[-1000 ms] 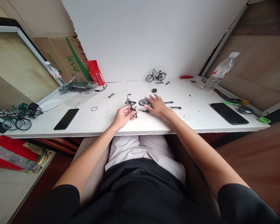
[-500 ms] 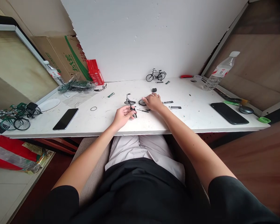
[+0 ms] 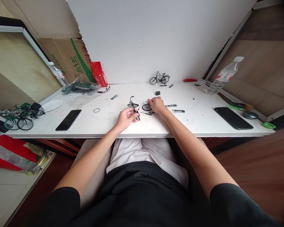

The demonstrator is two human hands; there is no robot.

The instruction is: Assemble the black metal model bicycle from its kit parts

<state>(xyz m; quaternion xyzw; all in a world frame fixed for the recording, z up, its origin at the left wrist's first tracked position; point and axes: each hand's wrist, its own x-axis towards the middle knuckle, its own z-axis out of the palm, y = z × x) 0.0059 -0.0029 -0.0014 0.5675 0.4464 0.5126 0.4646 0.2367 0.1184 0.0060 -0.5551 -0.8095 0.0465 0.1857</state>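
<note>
My left hand (image 3: 126,118) rests on the white table (image 3: 198,124) and pinches a small black bicycle frame part (image 3: 136,113) between thumb and fingers. My right hand (image 3: 157,105) lies just to its right, fingers curled onto a small black wheel (image 3: 146,107). A front fork with a wheel (image 3: 132,103) lies just behind my left hand. Thin metal rods (image 3: 178,110) lie to the right of my right hand. A finished black model bicycle (image 3: 159,78) stands at the back by the wall.
A black phone (image 3: 68,119) lies at the left, another phone (image 3: 233,118) at the right. A water bottle (image 3: 224,76) stands at the back right. Green model bicycles (image 3: 20,117) sit at the left edge. A bag of green parts (image 3: 80,87), a red box (image 3: 98,74) and a rubber ring (image 3: 97,110) are nearby.
My right hand went from flat with spread fingers to curled onto the small wheel, shifting slightly back. My left hand kept its grip in place. The camera tipped a little.
</note>
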